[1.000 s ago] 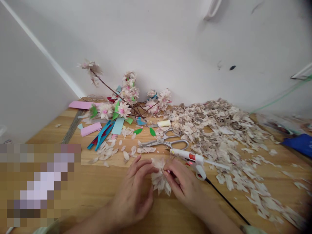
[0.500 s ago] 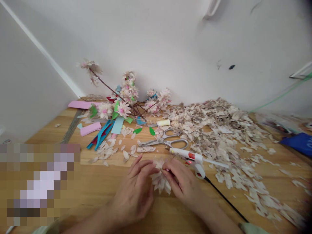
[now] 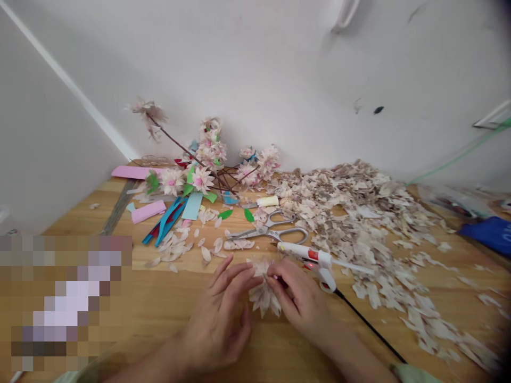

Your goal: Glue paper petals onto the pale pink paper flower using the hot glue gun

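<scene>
A pale pink-and-cream petal flower point(image 3: 263, 295) rests low over the wooden table point(image 3: 167, 314), between both my hands. My left hand point(image 3: 223, 314) touches its left side with the fingers stretched toward it. My right hand point(image 3: 297, 298) pinches the flower's top right with bent fingers. A white glue gun point(image 3: 315, 260) with a red light lies just beyond my right hand, its black cord point(image 3: 367, 327) running back toward me. Grey scissors point(image 3: 271, 231) lie behind the gun.
A big heap of loose cream petals point(image 3: 359, 213) covers the right half of the table. Finished flower branches point(image 3: 207, 170) lean at the wall, with green leaves, blue and pink paper strips point(image 3: 167, 218) beside them. A blue object point(image 3: 487, 234) sits far right.
My hands stay on the flower with only small finger shifts; the left fingers have reached slightly farther over its top.
</scene>
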`<state>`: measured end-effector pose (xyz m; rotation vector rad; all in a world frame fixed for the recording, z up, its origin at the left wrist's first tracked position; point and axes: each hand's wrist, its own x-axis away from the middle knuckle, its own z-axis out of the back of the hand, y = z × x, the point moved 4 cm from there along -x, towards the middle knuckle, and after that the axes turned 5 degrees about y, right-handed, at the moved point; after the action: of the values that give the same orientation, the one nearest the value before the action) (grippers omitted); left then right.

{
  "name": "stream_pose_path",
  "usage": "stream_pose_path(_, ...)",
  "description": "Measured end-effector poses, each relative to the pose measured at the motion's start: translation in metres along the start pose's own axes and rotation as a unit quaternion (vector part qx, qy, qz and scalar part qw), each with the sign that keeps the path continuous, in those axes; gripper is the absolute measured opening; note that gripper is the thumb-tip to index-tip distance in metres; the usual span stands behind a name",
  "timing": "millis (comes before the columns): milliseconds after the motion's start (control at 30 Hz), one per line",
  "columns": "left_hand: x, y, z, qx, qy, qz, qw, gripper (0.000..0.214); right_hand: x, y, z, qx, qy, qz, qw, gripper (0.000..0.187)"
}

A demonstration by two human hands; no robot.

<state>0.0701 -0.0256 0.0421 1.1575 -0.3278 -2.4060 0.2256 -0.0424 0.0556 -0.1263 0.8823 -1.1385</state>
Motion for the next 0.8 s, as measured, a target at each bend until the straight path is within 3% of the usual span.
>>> stream_pose_path(167, 0.006, -0.005, -0.003, 0.019, 0.012, 0.04, 0.999, 0.071, 0.0, 0.001, 0.001, -0.002, 0.005, 0.004, 1.0, 0.014)
stream_pose_path(367, 0.0, -0.002, -0.003, 0.009, -0.005, 0.0, 1.0, 0.072, 0.001, 0.002, -0.001, 0.001, -0.002, 0.003, 1.0, 0.013)
stream_pose_path(467, 0.0, -0.004, 0.0, 0.017, 0.005, 0.022, 1.0, 0.07, 0.0, 0.004, -0.002, -0.002, 0.001, 0.001, 1.0, 0.014)
stream_pose_path(667, 0.006, -0.025, 0.015, 0.065, 0.12, 0.106, 0.985, 0.065, 0.004, 0.01, -0.002, -0.036, 0.01, -0.025, 0.999, 0.013)
stream_pose_path(733, 0.006, -0.039, 0.02, 0.095, 0.178, 0.17, 0.965, 0.054, 0.005, 0.017, -0.004, -0.102, 0.004, -0.093, 0.99, 0.013)
stream_pose_path(800, 0.006, -0.055, 0.022, 0.135, 0.239, 0.251, 0.928, 0.034, 0.007, 0.027, -0.009, -0.231, 0.005, -0.205, 0.951, 0.018)
